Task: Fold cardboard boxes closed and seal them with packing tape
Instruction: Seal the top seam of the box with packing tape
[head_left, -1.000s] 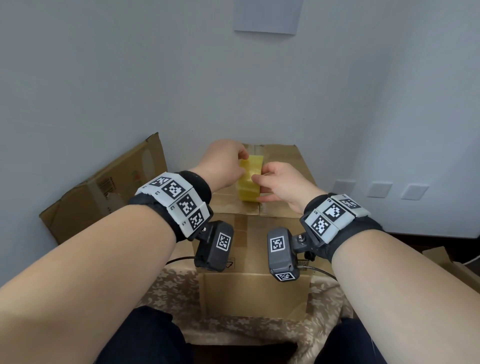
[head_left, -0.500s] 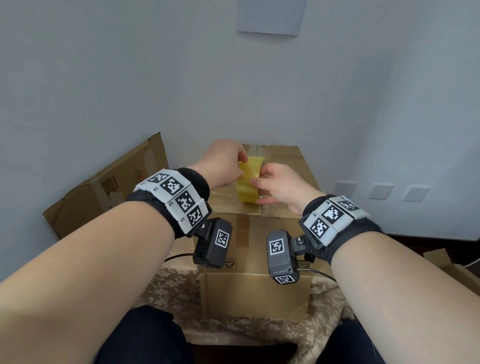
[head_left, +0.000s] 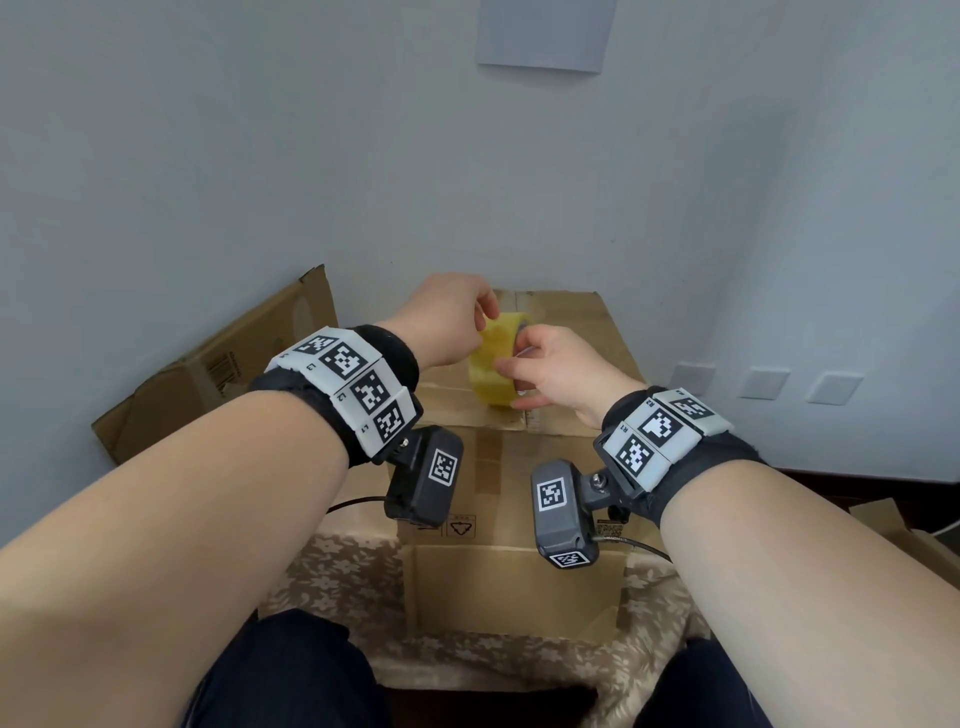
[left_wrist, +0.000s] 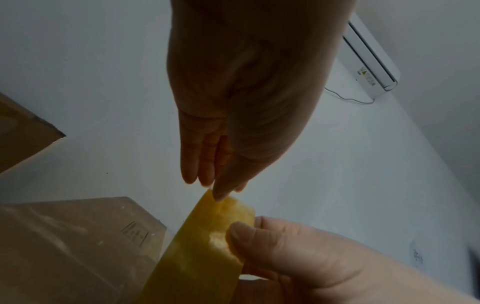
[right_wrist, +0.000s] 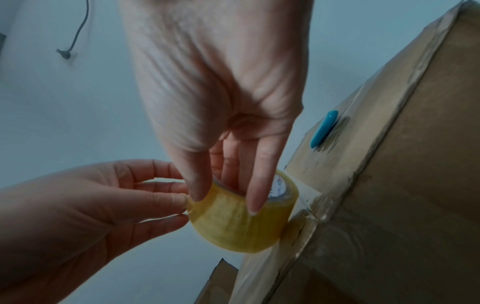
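1. My right hand (head_left: 558, 371) grips the yellowish tape roll (head_left: 493, 364), thumb on its outer band and fingers (right_wrist: 233, 170) reaching into its core.
2. My left hand (head_left: 447, 319) meets the roll from the other side, thumb and fingertips pinching at the tape's outer layer on the upper edge of the roll.
3. The roll stands on edge at the top of the closed cardboard box (head_left: 519, 587) in front of me, near the middle seam; whether it touches the flaps or is held just above them I cannot tell.
4. The box sits on a flower-patterned cloth (head_left: 337, 577) between my knees.
5. A flattened carton (head_left: 208, 374) leans against the wall to the left.
6. In the right wrist view a blue object (right_wrist: 323, 128) lies on the box top beside the roll.
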